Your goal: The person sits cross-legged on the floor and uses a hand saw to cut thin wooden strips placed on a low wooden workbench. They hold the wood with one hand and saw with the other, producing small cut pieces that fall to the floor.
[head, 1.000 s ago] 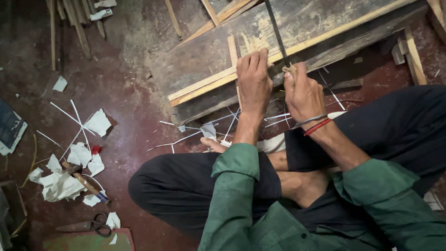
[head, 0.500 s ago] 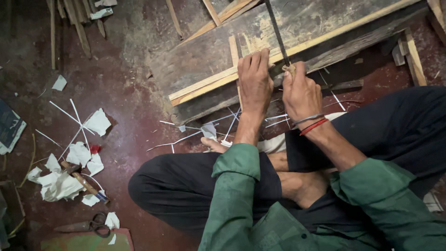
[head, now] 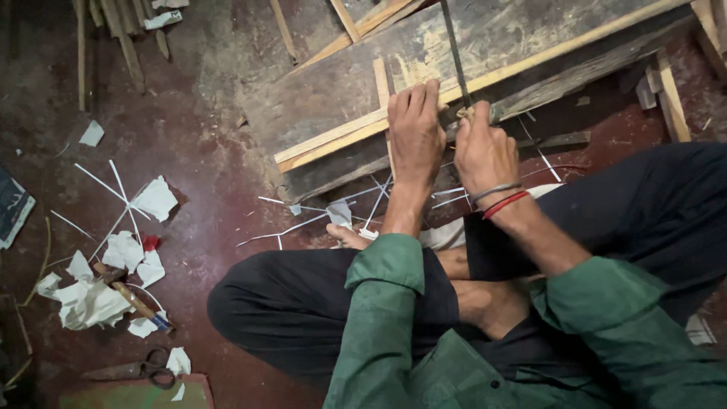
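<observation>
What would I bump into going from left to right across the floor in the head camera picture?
Crumpled white paper scraps → black-handled scissors → left hand pressing the pale wooden strip → thin dark metal blade → right hand with red and silver wrist bands.

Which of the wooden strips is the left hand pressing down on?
The long pale strip running diagonally across the grey plank. The left hand lies flat over it, beside the right hand. The other strips, at top left and far right, lie untouched.

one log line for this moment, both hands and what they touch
left hand: pressing pale wooden strip onto grey plank | right hand: gripping thin dark metal blade | posture: seated cross-legged on floor
</observation>
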